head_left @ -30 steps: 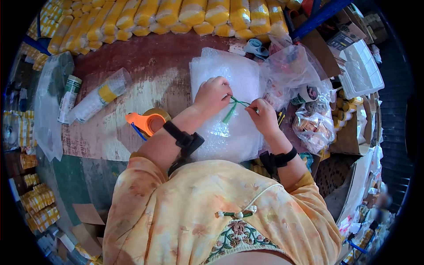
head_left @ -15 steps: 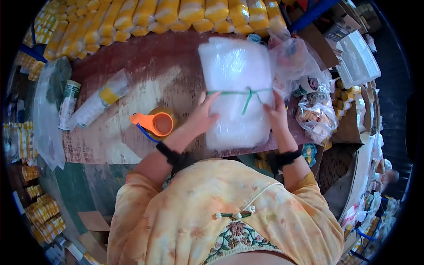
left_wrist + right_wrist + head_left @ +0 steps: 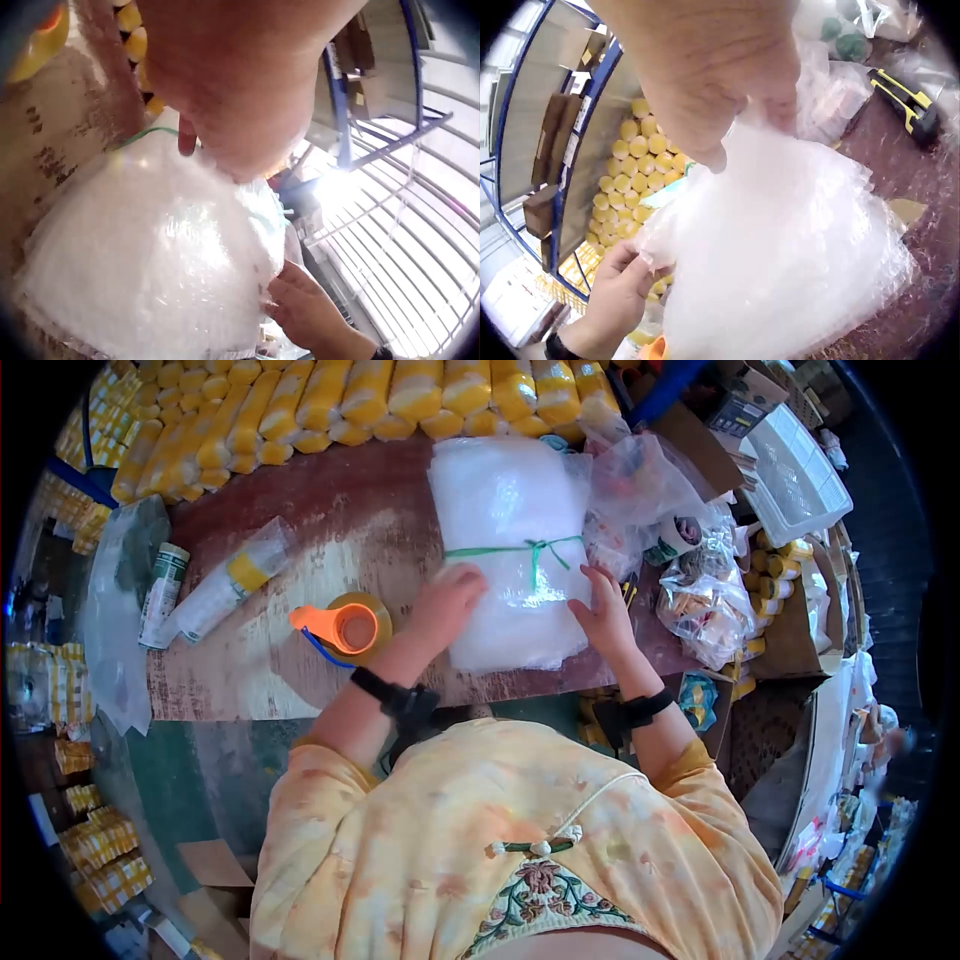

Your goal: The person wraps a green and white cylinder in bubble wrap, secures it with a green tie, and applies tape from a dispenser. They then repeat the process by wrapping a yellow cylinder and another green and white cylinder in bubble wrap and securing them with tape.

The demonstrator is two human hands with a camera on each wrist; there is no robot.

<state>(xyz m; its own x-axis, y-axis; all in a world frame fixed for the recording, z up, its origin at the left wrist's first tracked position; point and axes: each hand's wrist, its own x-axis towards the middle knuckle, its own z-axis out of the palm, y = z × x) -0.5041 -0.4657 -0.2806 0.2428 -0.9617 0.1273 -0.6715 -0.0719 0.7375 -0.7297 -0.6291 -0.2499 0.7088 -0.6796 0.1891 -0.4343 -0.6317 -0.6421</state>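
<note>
and here you are, both hands on the flanks of a flat, rectangular bundle of clear, glossy plastic sheeting [image 3: 510, 635], which lies between them on the worn, red-brown tabletop [image 3: 320, 485]. your left hand [image 3: 448, 602] is blurred from above, but the right wrist view shows its thumb and fingers closed on the sheet edge, a pinch with little gap in it. your right hand [image 3: 604, 615] is looser: thumb spread well away from the forefinger, touching the opposite edge, no firm squeeze that i can make out.

just beyond both sets of fingertips runs a thin, green cord [image 3: 488, 550], across the bundle, its bow nearer your right hand, tails trailing back toward you. that's the part to respect! good work here, i'd say, means equal pressure from both sides, palms square to the edges, so the layers line up without buckling. push harder on one flank and the stack could skew under the cord. slick film probably slides easily, so gather several layers in each grip, rather than just the top one, and leave those bow tails free of your right fingers.

watch the surroundings too: an orange plastic tape dispenser [image 3: 312, 622] sits outside your left hand, and a black-and-yellow box cutter [image 3: 922, 122] lies outside your right. swing the bundle wide and you risk catching either.
</note>
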